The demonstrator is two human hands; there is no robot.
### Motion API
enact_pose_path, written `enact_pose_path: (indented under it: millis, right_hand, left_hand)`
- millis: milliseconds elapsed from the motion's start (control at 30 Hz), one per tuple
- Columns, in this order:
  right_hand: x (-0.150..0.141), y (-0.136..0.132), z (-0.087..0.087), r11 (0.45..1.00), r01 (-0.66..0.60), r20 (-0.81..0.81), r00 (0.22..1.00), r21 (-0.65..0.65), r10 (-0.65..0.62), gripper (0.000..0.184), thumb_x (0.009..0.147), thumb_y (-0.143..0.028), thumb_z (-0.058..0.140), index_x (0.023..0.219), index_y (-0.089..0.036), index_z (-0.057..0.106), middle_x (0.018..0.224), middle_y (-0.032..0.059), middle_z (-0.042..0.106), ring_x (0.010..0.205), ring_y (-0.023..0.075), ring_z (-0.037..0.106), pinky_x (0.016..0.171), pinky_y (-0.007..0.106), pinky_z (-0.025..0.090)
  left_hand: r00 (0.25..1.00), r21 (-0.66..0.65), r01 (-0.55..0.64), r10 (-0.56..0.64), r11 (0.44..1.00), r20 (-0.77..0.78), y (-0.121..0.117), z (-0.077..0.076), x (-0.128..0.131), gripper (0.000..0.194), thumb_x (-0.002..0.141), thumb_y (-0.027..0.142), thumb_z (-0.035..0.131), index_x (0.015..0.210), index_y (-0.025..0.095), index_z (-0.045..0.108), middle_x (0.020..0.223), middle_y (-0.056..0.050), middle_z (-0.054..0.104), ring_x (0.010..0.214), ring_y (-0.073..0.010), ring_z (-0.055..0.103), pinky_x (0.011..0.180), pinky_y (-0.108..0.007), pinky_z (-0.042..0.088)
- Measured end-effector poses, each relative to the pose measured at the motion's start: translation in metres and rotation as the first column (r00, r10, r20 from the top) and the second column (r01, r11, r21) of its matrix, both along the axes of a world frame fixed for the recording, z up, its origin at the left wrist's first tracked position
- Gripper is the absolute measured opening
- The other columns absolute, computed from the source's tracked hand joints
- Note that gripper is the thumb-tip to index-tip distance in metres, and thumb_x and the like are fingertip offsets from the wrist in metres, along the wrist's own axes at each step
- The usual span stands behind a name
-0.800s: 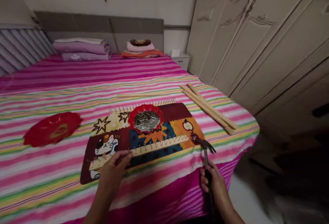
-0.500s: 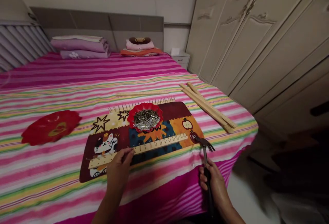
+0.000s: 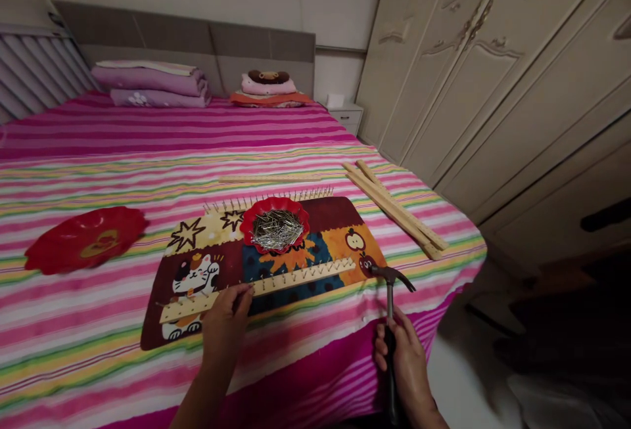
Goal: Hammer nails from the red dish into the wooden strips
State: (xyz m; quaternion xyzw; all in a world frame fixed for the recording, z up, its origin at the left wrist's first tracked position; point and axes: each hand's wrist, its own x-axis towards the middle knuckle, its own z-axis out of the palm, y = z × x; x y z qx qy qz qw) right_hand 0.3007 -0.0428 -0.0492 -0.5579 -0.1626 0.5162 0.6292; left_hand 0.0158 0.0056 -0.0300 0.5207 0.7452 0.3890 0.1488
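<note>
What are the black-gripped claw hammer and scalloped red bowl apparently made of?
Black-gripped claw hammer: grey metal head and shaft, dull sheen; smooth dark grip, possibly rubber or plastic.
Scalloped red bowl: probably plastic, glossy, from its thin, moulded-looking rim.

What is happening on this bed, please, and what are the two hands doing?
A person's left hand touches a pale wooden strip with nails standing in it, on a colourful patchwork-patterned mat. The right hand grips a claw hammer with a black handle, its head near the mat's right edge. A red scalloped dish full of loose silver nails sits on the mat; behind it is another nail-studded strip.
</note>
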Motion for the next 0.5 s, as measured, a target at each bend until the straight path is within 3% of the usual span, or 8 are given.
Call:
enact_pose_path:
  millis: [100,200,267,367,500]
  right_hand:
    - [-0.008,-0.01,0.024,0.999,-0.052,0.117,0.992,0.006,0.051,0.057,0.072,-0.042,0.066,0.123,-0.026,0.046,0.054,-0.0097,0.054,0.034,0.007,0.043,0.026,0.014,0.034]
    - [-0.019,-0.014,0.053,0.95,-0.311,0.35,0.891,0.009,0.288,0.046,0.082,-0.042,0.057,0.125,-0.027,0.05,0.054,-0.0075,0.056,0.038,0.0085,0.049,0.034,0.017,0.044]
    - [-0.031,-0.011,0.071,0.834,-0.55,0.553,0.705,0.032,0.444,0.038,0.086,-0.036,0.053,0.123,-0.028,0.054,0.068,-0.0022,0.065,0.057,0.0132,0.063,0.056,0.023,0.054]
    - [-0.055,-0.001,0.087,0.622,-0.781,0.766,0.43,0.052,0.477,0.039,0.089,-0.025,0.047,0.127,-0.028,0.051,0.103,0.0022,0.07,0.096,0.019,0.065,0.085,0.028,0.051]
    - [-0.082,0.01,0.089,0.479,-0.878,0.845,0.26,0.006,0.467,0.043,0.09,-0.016,0.041,0.133,-0.023,0.043,0.121,0.0057,0.063,0.108,0.0181,0.06,0.091,0.027,0.048]
  left_hand:
    - [0.998,0.067,0.032,-0.028,0.997,-0.056,-0.001,-0.004,0.001,0.021,0.074,0.039,0.052,0.077,0.023,0.065,0.078,-0.001,0.068,0.076,-0.0169,0.062,0.07,-0.027,0.047]
    - [0.996,0.117,0.043,-0.034,0.992,-0.081,-0.003,-0.008,0.001,0.019,0.076,0.037,0.051,0.078,0.023,0.064,0.077,-0.001,0.067,0.074,-0.0161,0.062,0.069,-0.026,0.047]
    - [0.995,0.153,0.054,-0.04,0.987,-0.092,-0.004,-0.01,0.001,0.018,0.077,0.036,0.05,0.078,0.023,0.063,0.077,-0.001,0.068,0.074,-0.0161,0.062,0.07,-0.026,0.047]
    - [0.993,0.209,0.078,-0.057,0.975,-0.107,-0.004,-0.013,0.001,0.017,0.078,0.034,0.049,0.076,0.023,0.061,0.078,-0.001,0.068,0.076,-0.0159,0.063,0.07,-0.026,0.048]
    - [0.985,0.229,0.109,-0.074,0.967,-0.155,-0.004,-0.016,0.002,0.016,0.079,0.028,0.046,0.078,0.022,0.061,0.079,-0.001,0.068,0.076,-0.0153,0.062,0.069,-0.025,0.048]
